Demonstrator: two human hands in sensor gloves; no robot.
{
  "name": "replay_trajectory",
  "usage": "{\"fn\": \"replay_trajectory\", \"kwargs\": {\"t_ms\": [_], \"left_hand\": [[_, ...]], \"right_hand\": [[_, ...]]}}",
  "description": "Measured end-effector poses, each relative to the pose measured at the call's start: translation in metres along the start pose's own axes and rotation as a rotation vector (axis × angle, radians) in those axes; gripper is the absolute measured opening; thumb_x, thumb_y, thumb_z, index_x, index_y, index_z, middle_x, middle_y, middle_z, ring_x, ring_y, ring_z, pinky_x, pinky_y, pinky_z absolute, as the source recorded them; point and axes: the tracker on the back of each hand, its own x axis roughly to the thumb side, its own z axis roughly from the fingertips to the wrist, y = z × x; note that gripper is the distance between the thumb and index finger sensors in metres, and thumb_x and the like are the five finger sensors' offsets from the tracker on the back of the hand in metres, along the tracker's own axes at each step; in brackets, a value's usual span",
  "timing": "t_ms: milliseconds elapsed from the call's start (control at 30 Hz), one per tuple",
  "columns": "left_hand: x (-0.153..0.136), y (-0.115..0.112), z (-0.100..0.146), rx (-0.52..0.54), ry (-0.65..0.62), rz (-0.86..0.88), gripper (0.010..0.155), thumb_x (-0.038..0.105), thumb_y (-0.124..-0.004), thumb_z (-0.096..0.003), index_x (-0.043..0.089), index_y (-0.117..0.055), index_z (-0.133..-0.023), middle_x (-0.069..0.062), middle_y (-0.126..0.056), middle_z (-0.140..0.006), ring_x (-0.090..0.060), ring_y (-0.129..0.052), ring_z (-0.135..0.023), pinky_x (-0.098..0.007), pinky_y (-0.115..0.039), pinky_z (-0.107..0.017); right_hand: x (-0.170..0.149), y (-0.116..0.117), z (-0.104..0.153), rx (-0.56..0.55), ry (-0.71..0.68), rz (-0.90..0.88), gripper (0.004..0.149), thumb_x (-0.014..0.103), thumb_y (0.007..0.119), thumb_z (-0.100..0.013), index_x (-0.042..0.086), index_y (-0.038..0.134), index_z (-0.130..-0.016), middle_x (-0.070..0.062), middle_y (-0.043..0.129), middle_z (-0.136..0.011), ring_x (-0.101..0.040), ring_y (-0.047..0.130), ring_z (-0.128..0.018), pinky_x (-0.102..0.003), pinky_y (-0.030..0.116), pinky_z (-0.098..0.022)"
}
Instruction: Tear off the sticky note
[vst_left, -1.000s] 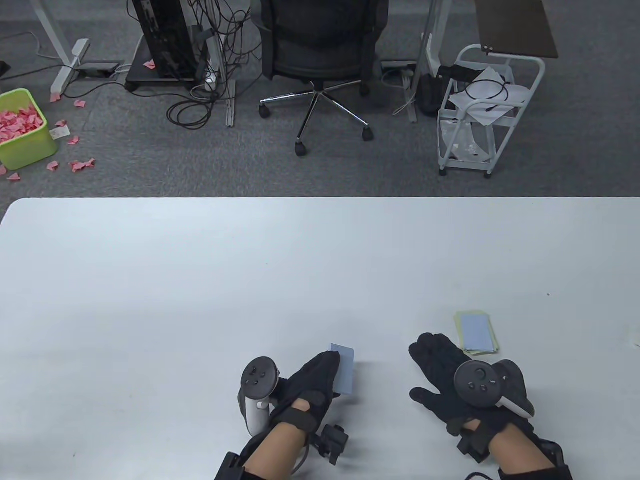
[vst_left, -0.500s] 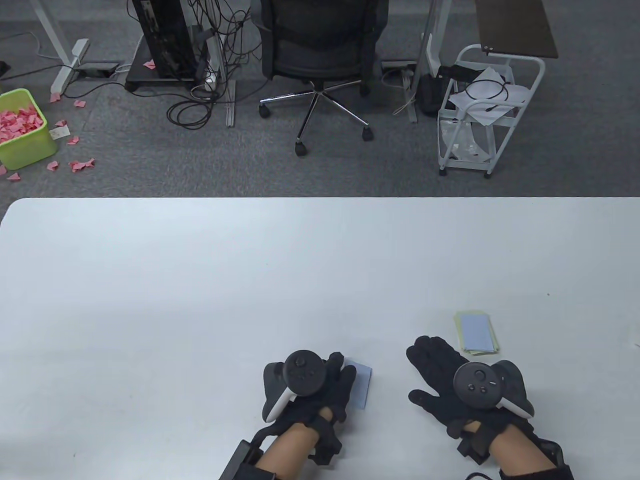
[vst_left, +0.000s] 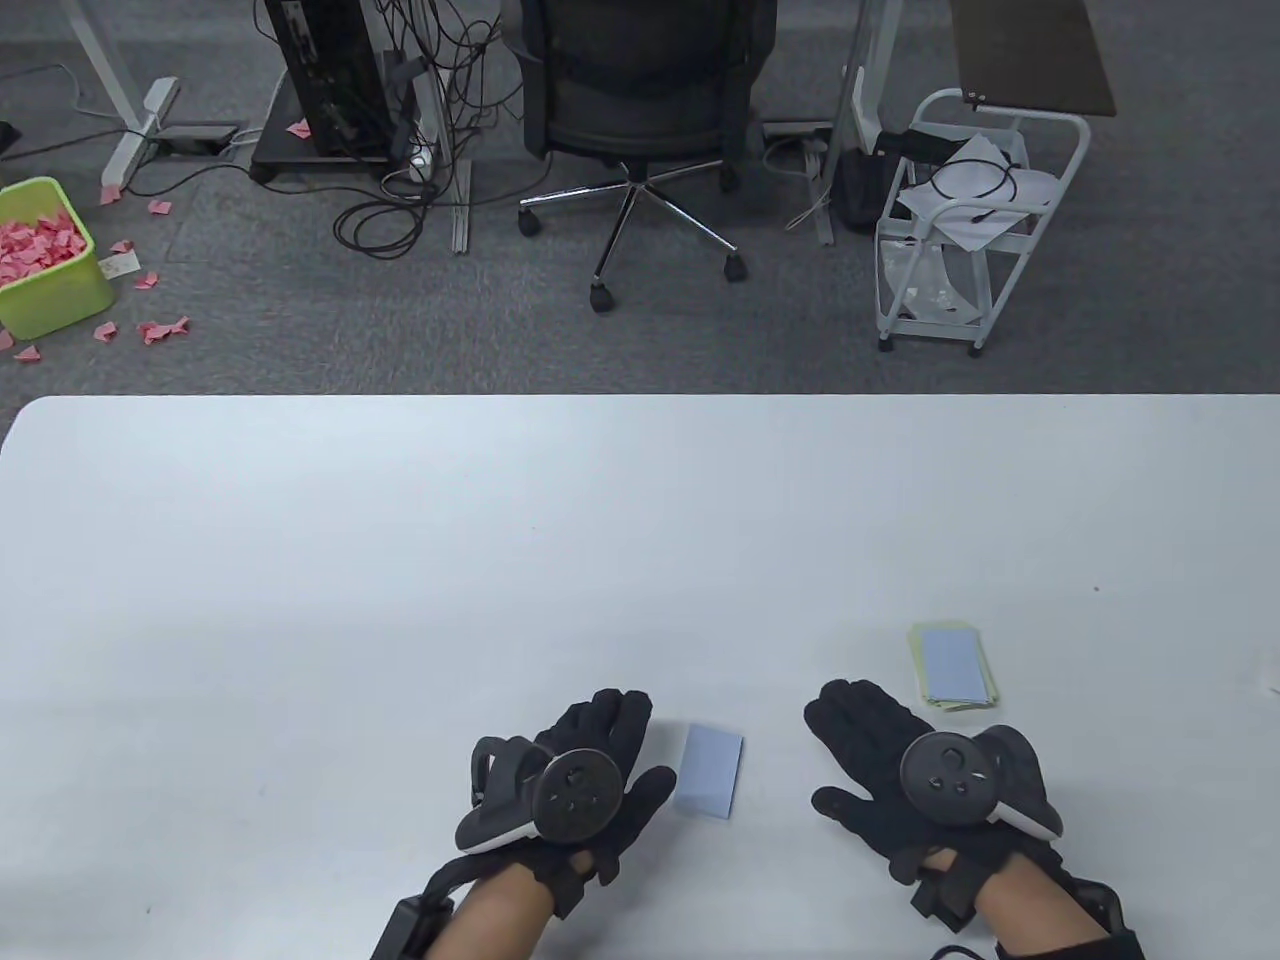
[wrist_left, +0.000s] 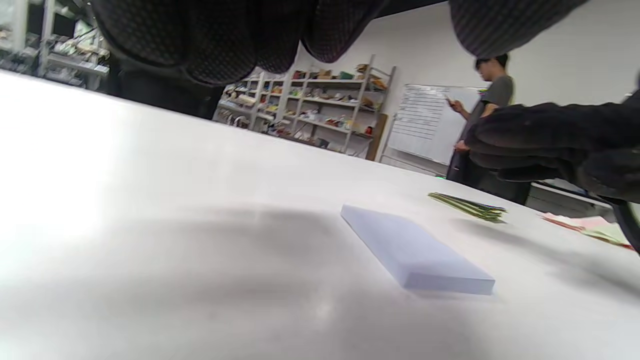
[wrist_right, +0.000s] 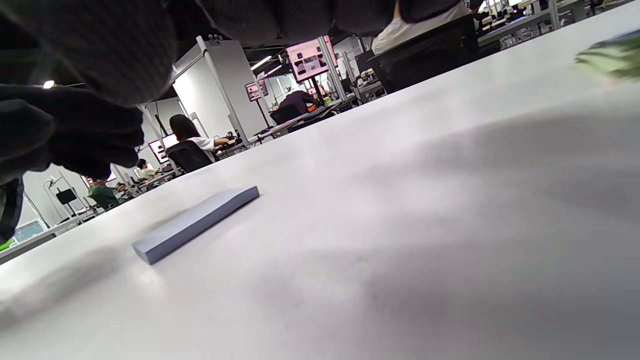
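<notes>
A pale blue sticky note pad (vst_left: 709, 770) lies flat on the white table (vst_left: 400, 560) between my hands. It also shows in the left wrist view (wrist_left: 415, 252) and the right wrist view (wrist_right: 195, 225). My left hand (vst_left: 600, 745) lies palm down just left of the pad, fingers spread, holding nothing. My right hand (vst_left: 860, 725) lies palm down to the pad's right, open and empty. A small stack of torn-off notes (vst_left: 953, 665), blue on yellow-green, lies beyond my right hand.
The table's far edge runs across the middle of the table view. Beyond it stand an office chair (vst_left: 640, 110), a white cart (vst_left: 960, 220) and a green bin of pink scraps (vst_left: 45, 255). Some papers (wrist_left: 585, 227) lie at the table's right edge.
My left hand held the pad upright, laid it flat on the table, let go and drew back to the left. My right hand stayed almost still.
</notes>
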Motion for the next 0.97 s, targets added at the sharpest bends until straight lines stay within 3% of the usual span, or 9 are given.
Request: {"fn": "replay_trajectory", "kwargs": {"t_ms": [167,467,967], "left_hand": [[-0.002,0.008,0.015,0.075,-0.066,-0.039,0.077,0.055,-0.068,-0.0618,0.000,-0.058,-0.114,-0.032,-0.057,-0.111,-0.058,-0.069,-0.090,-0.066,-0.067,-0.060],[-0.010,0.021,0.033,0.099,-0.087,-0.061,0.076,0.055,-0.067,-0.0620,0.000,-0.061,-0.113,-0.031,-0.060,-0.110,-0.057,-0.071,-0.089,-0.066,-0.068,-0.060],[-0.008,0.020,0.036,0.089,-0.099,-0.034,0.074,0.054,-0.067,-0.0620,0.000,-0.063,-0.113,-0.031,-0.063,-0.109,-0.057,-0.073,-0.088,-0.066,-0.068,-0.060]], "right_hand": [[0.007,0.001,0.001,-0.025,-0.040,0.032,0.072,0.056,0.081,-0.042,0.029,0.049,-0.101,0.002,0.045,-0.110,-0.032,0.047,-0.103,-0.050,0.047,-0.075],[0.014,0.000,0.005,-0.059,-0.076,0.046,0.069,0.056,0.081,-0.042,0.029,0.054,-0.100,0.002,0.050,-0.108,-0.032,0.052,-0.102,-0.050,0.049,-0.074],[0.015,0.000,0.007,-0.048,-0.070,0.037,0.068,0.056,0.080,-0.042,0.029,0.054,-0.100,0.002,0.050,-0.109,-0.032,0.052,-0.102,-0.050,0.049,-0.074]]}}
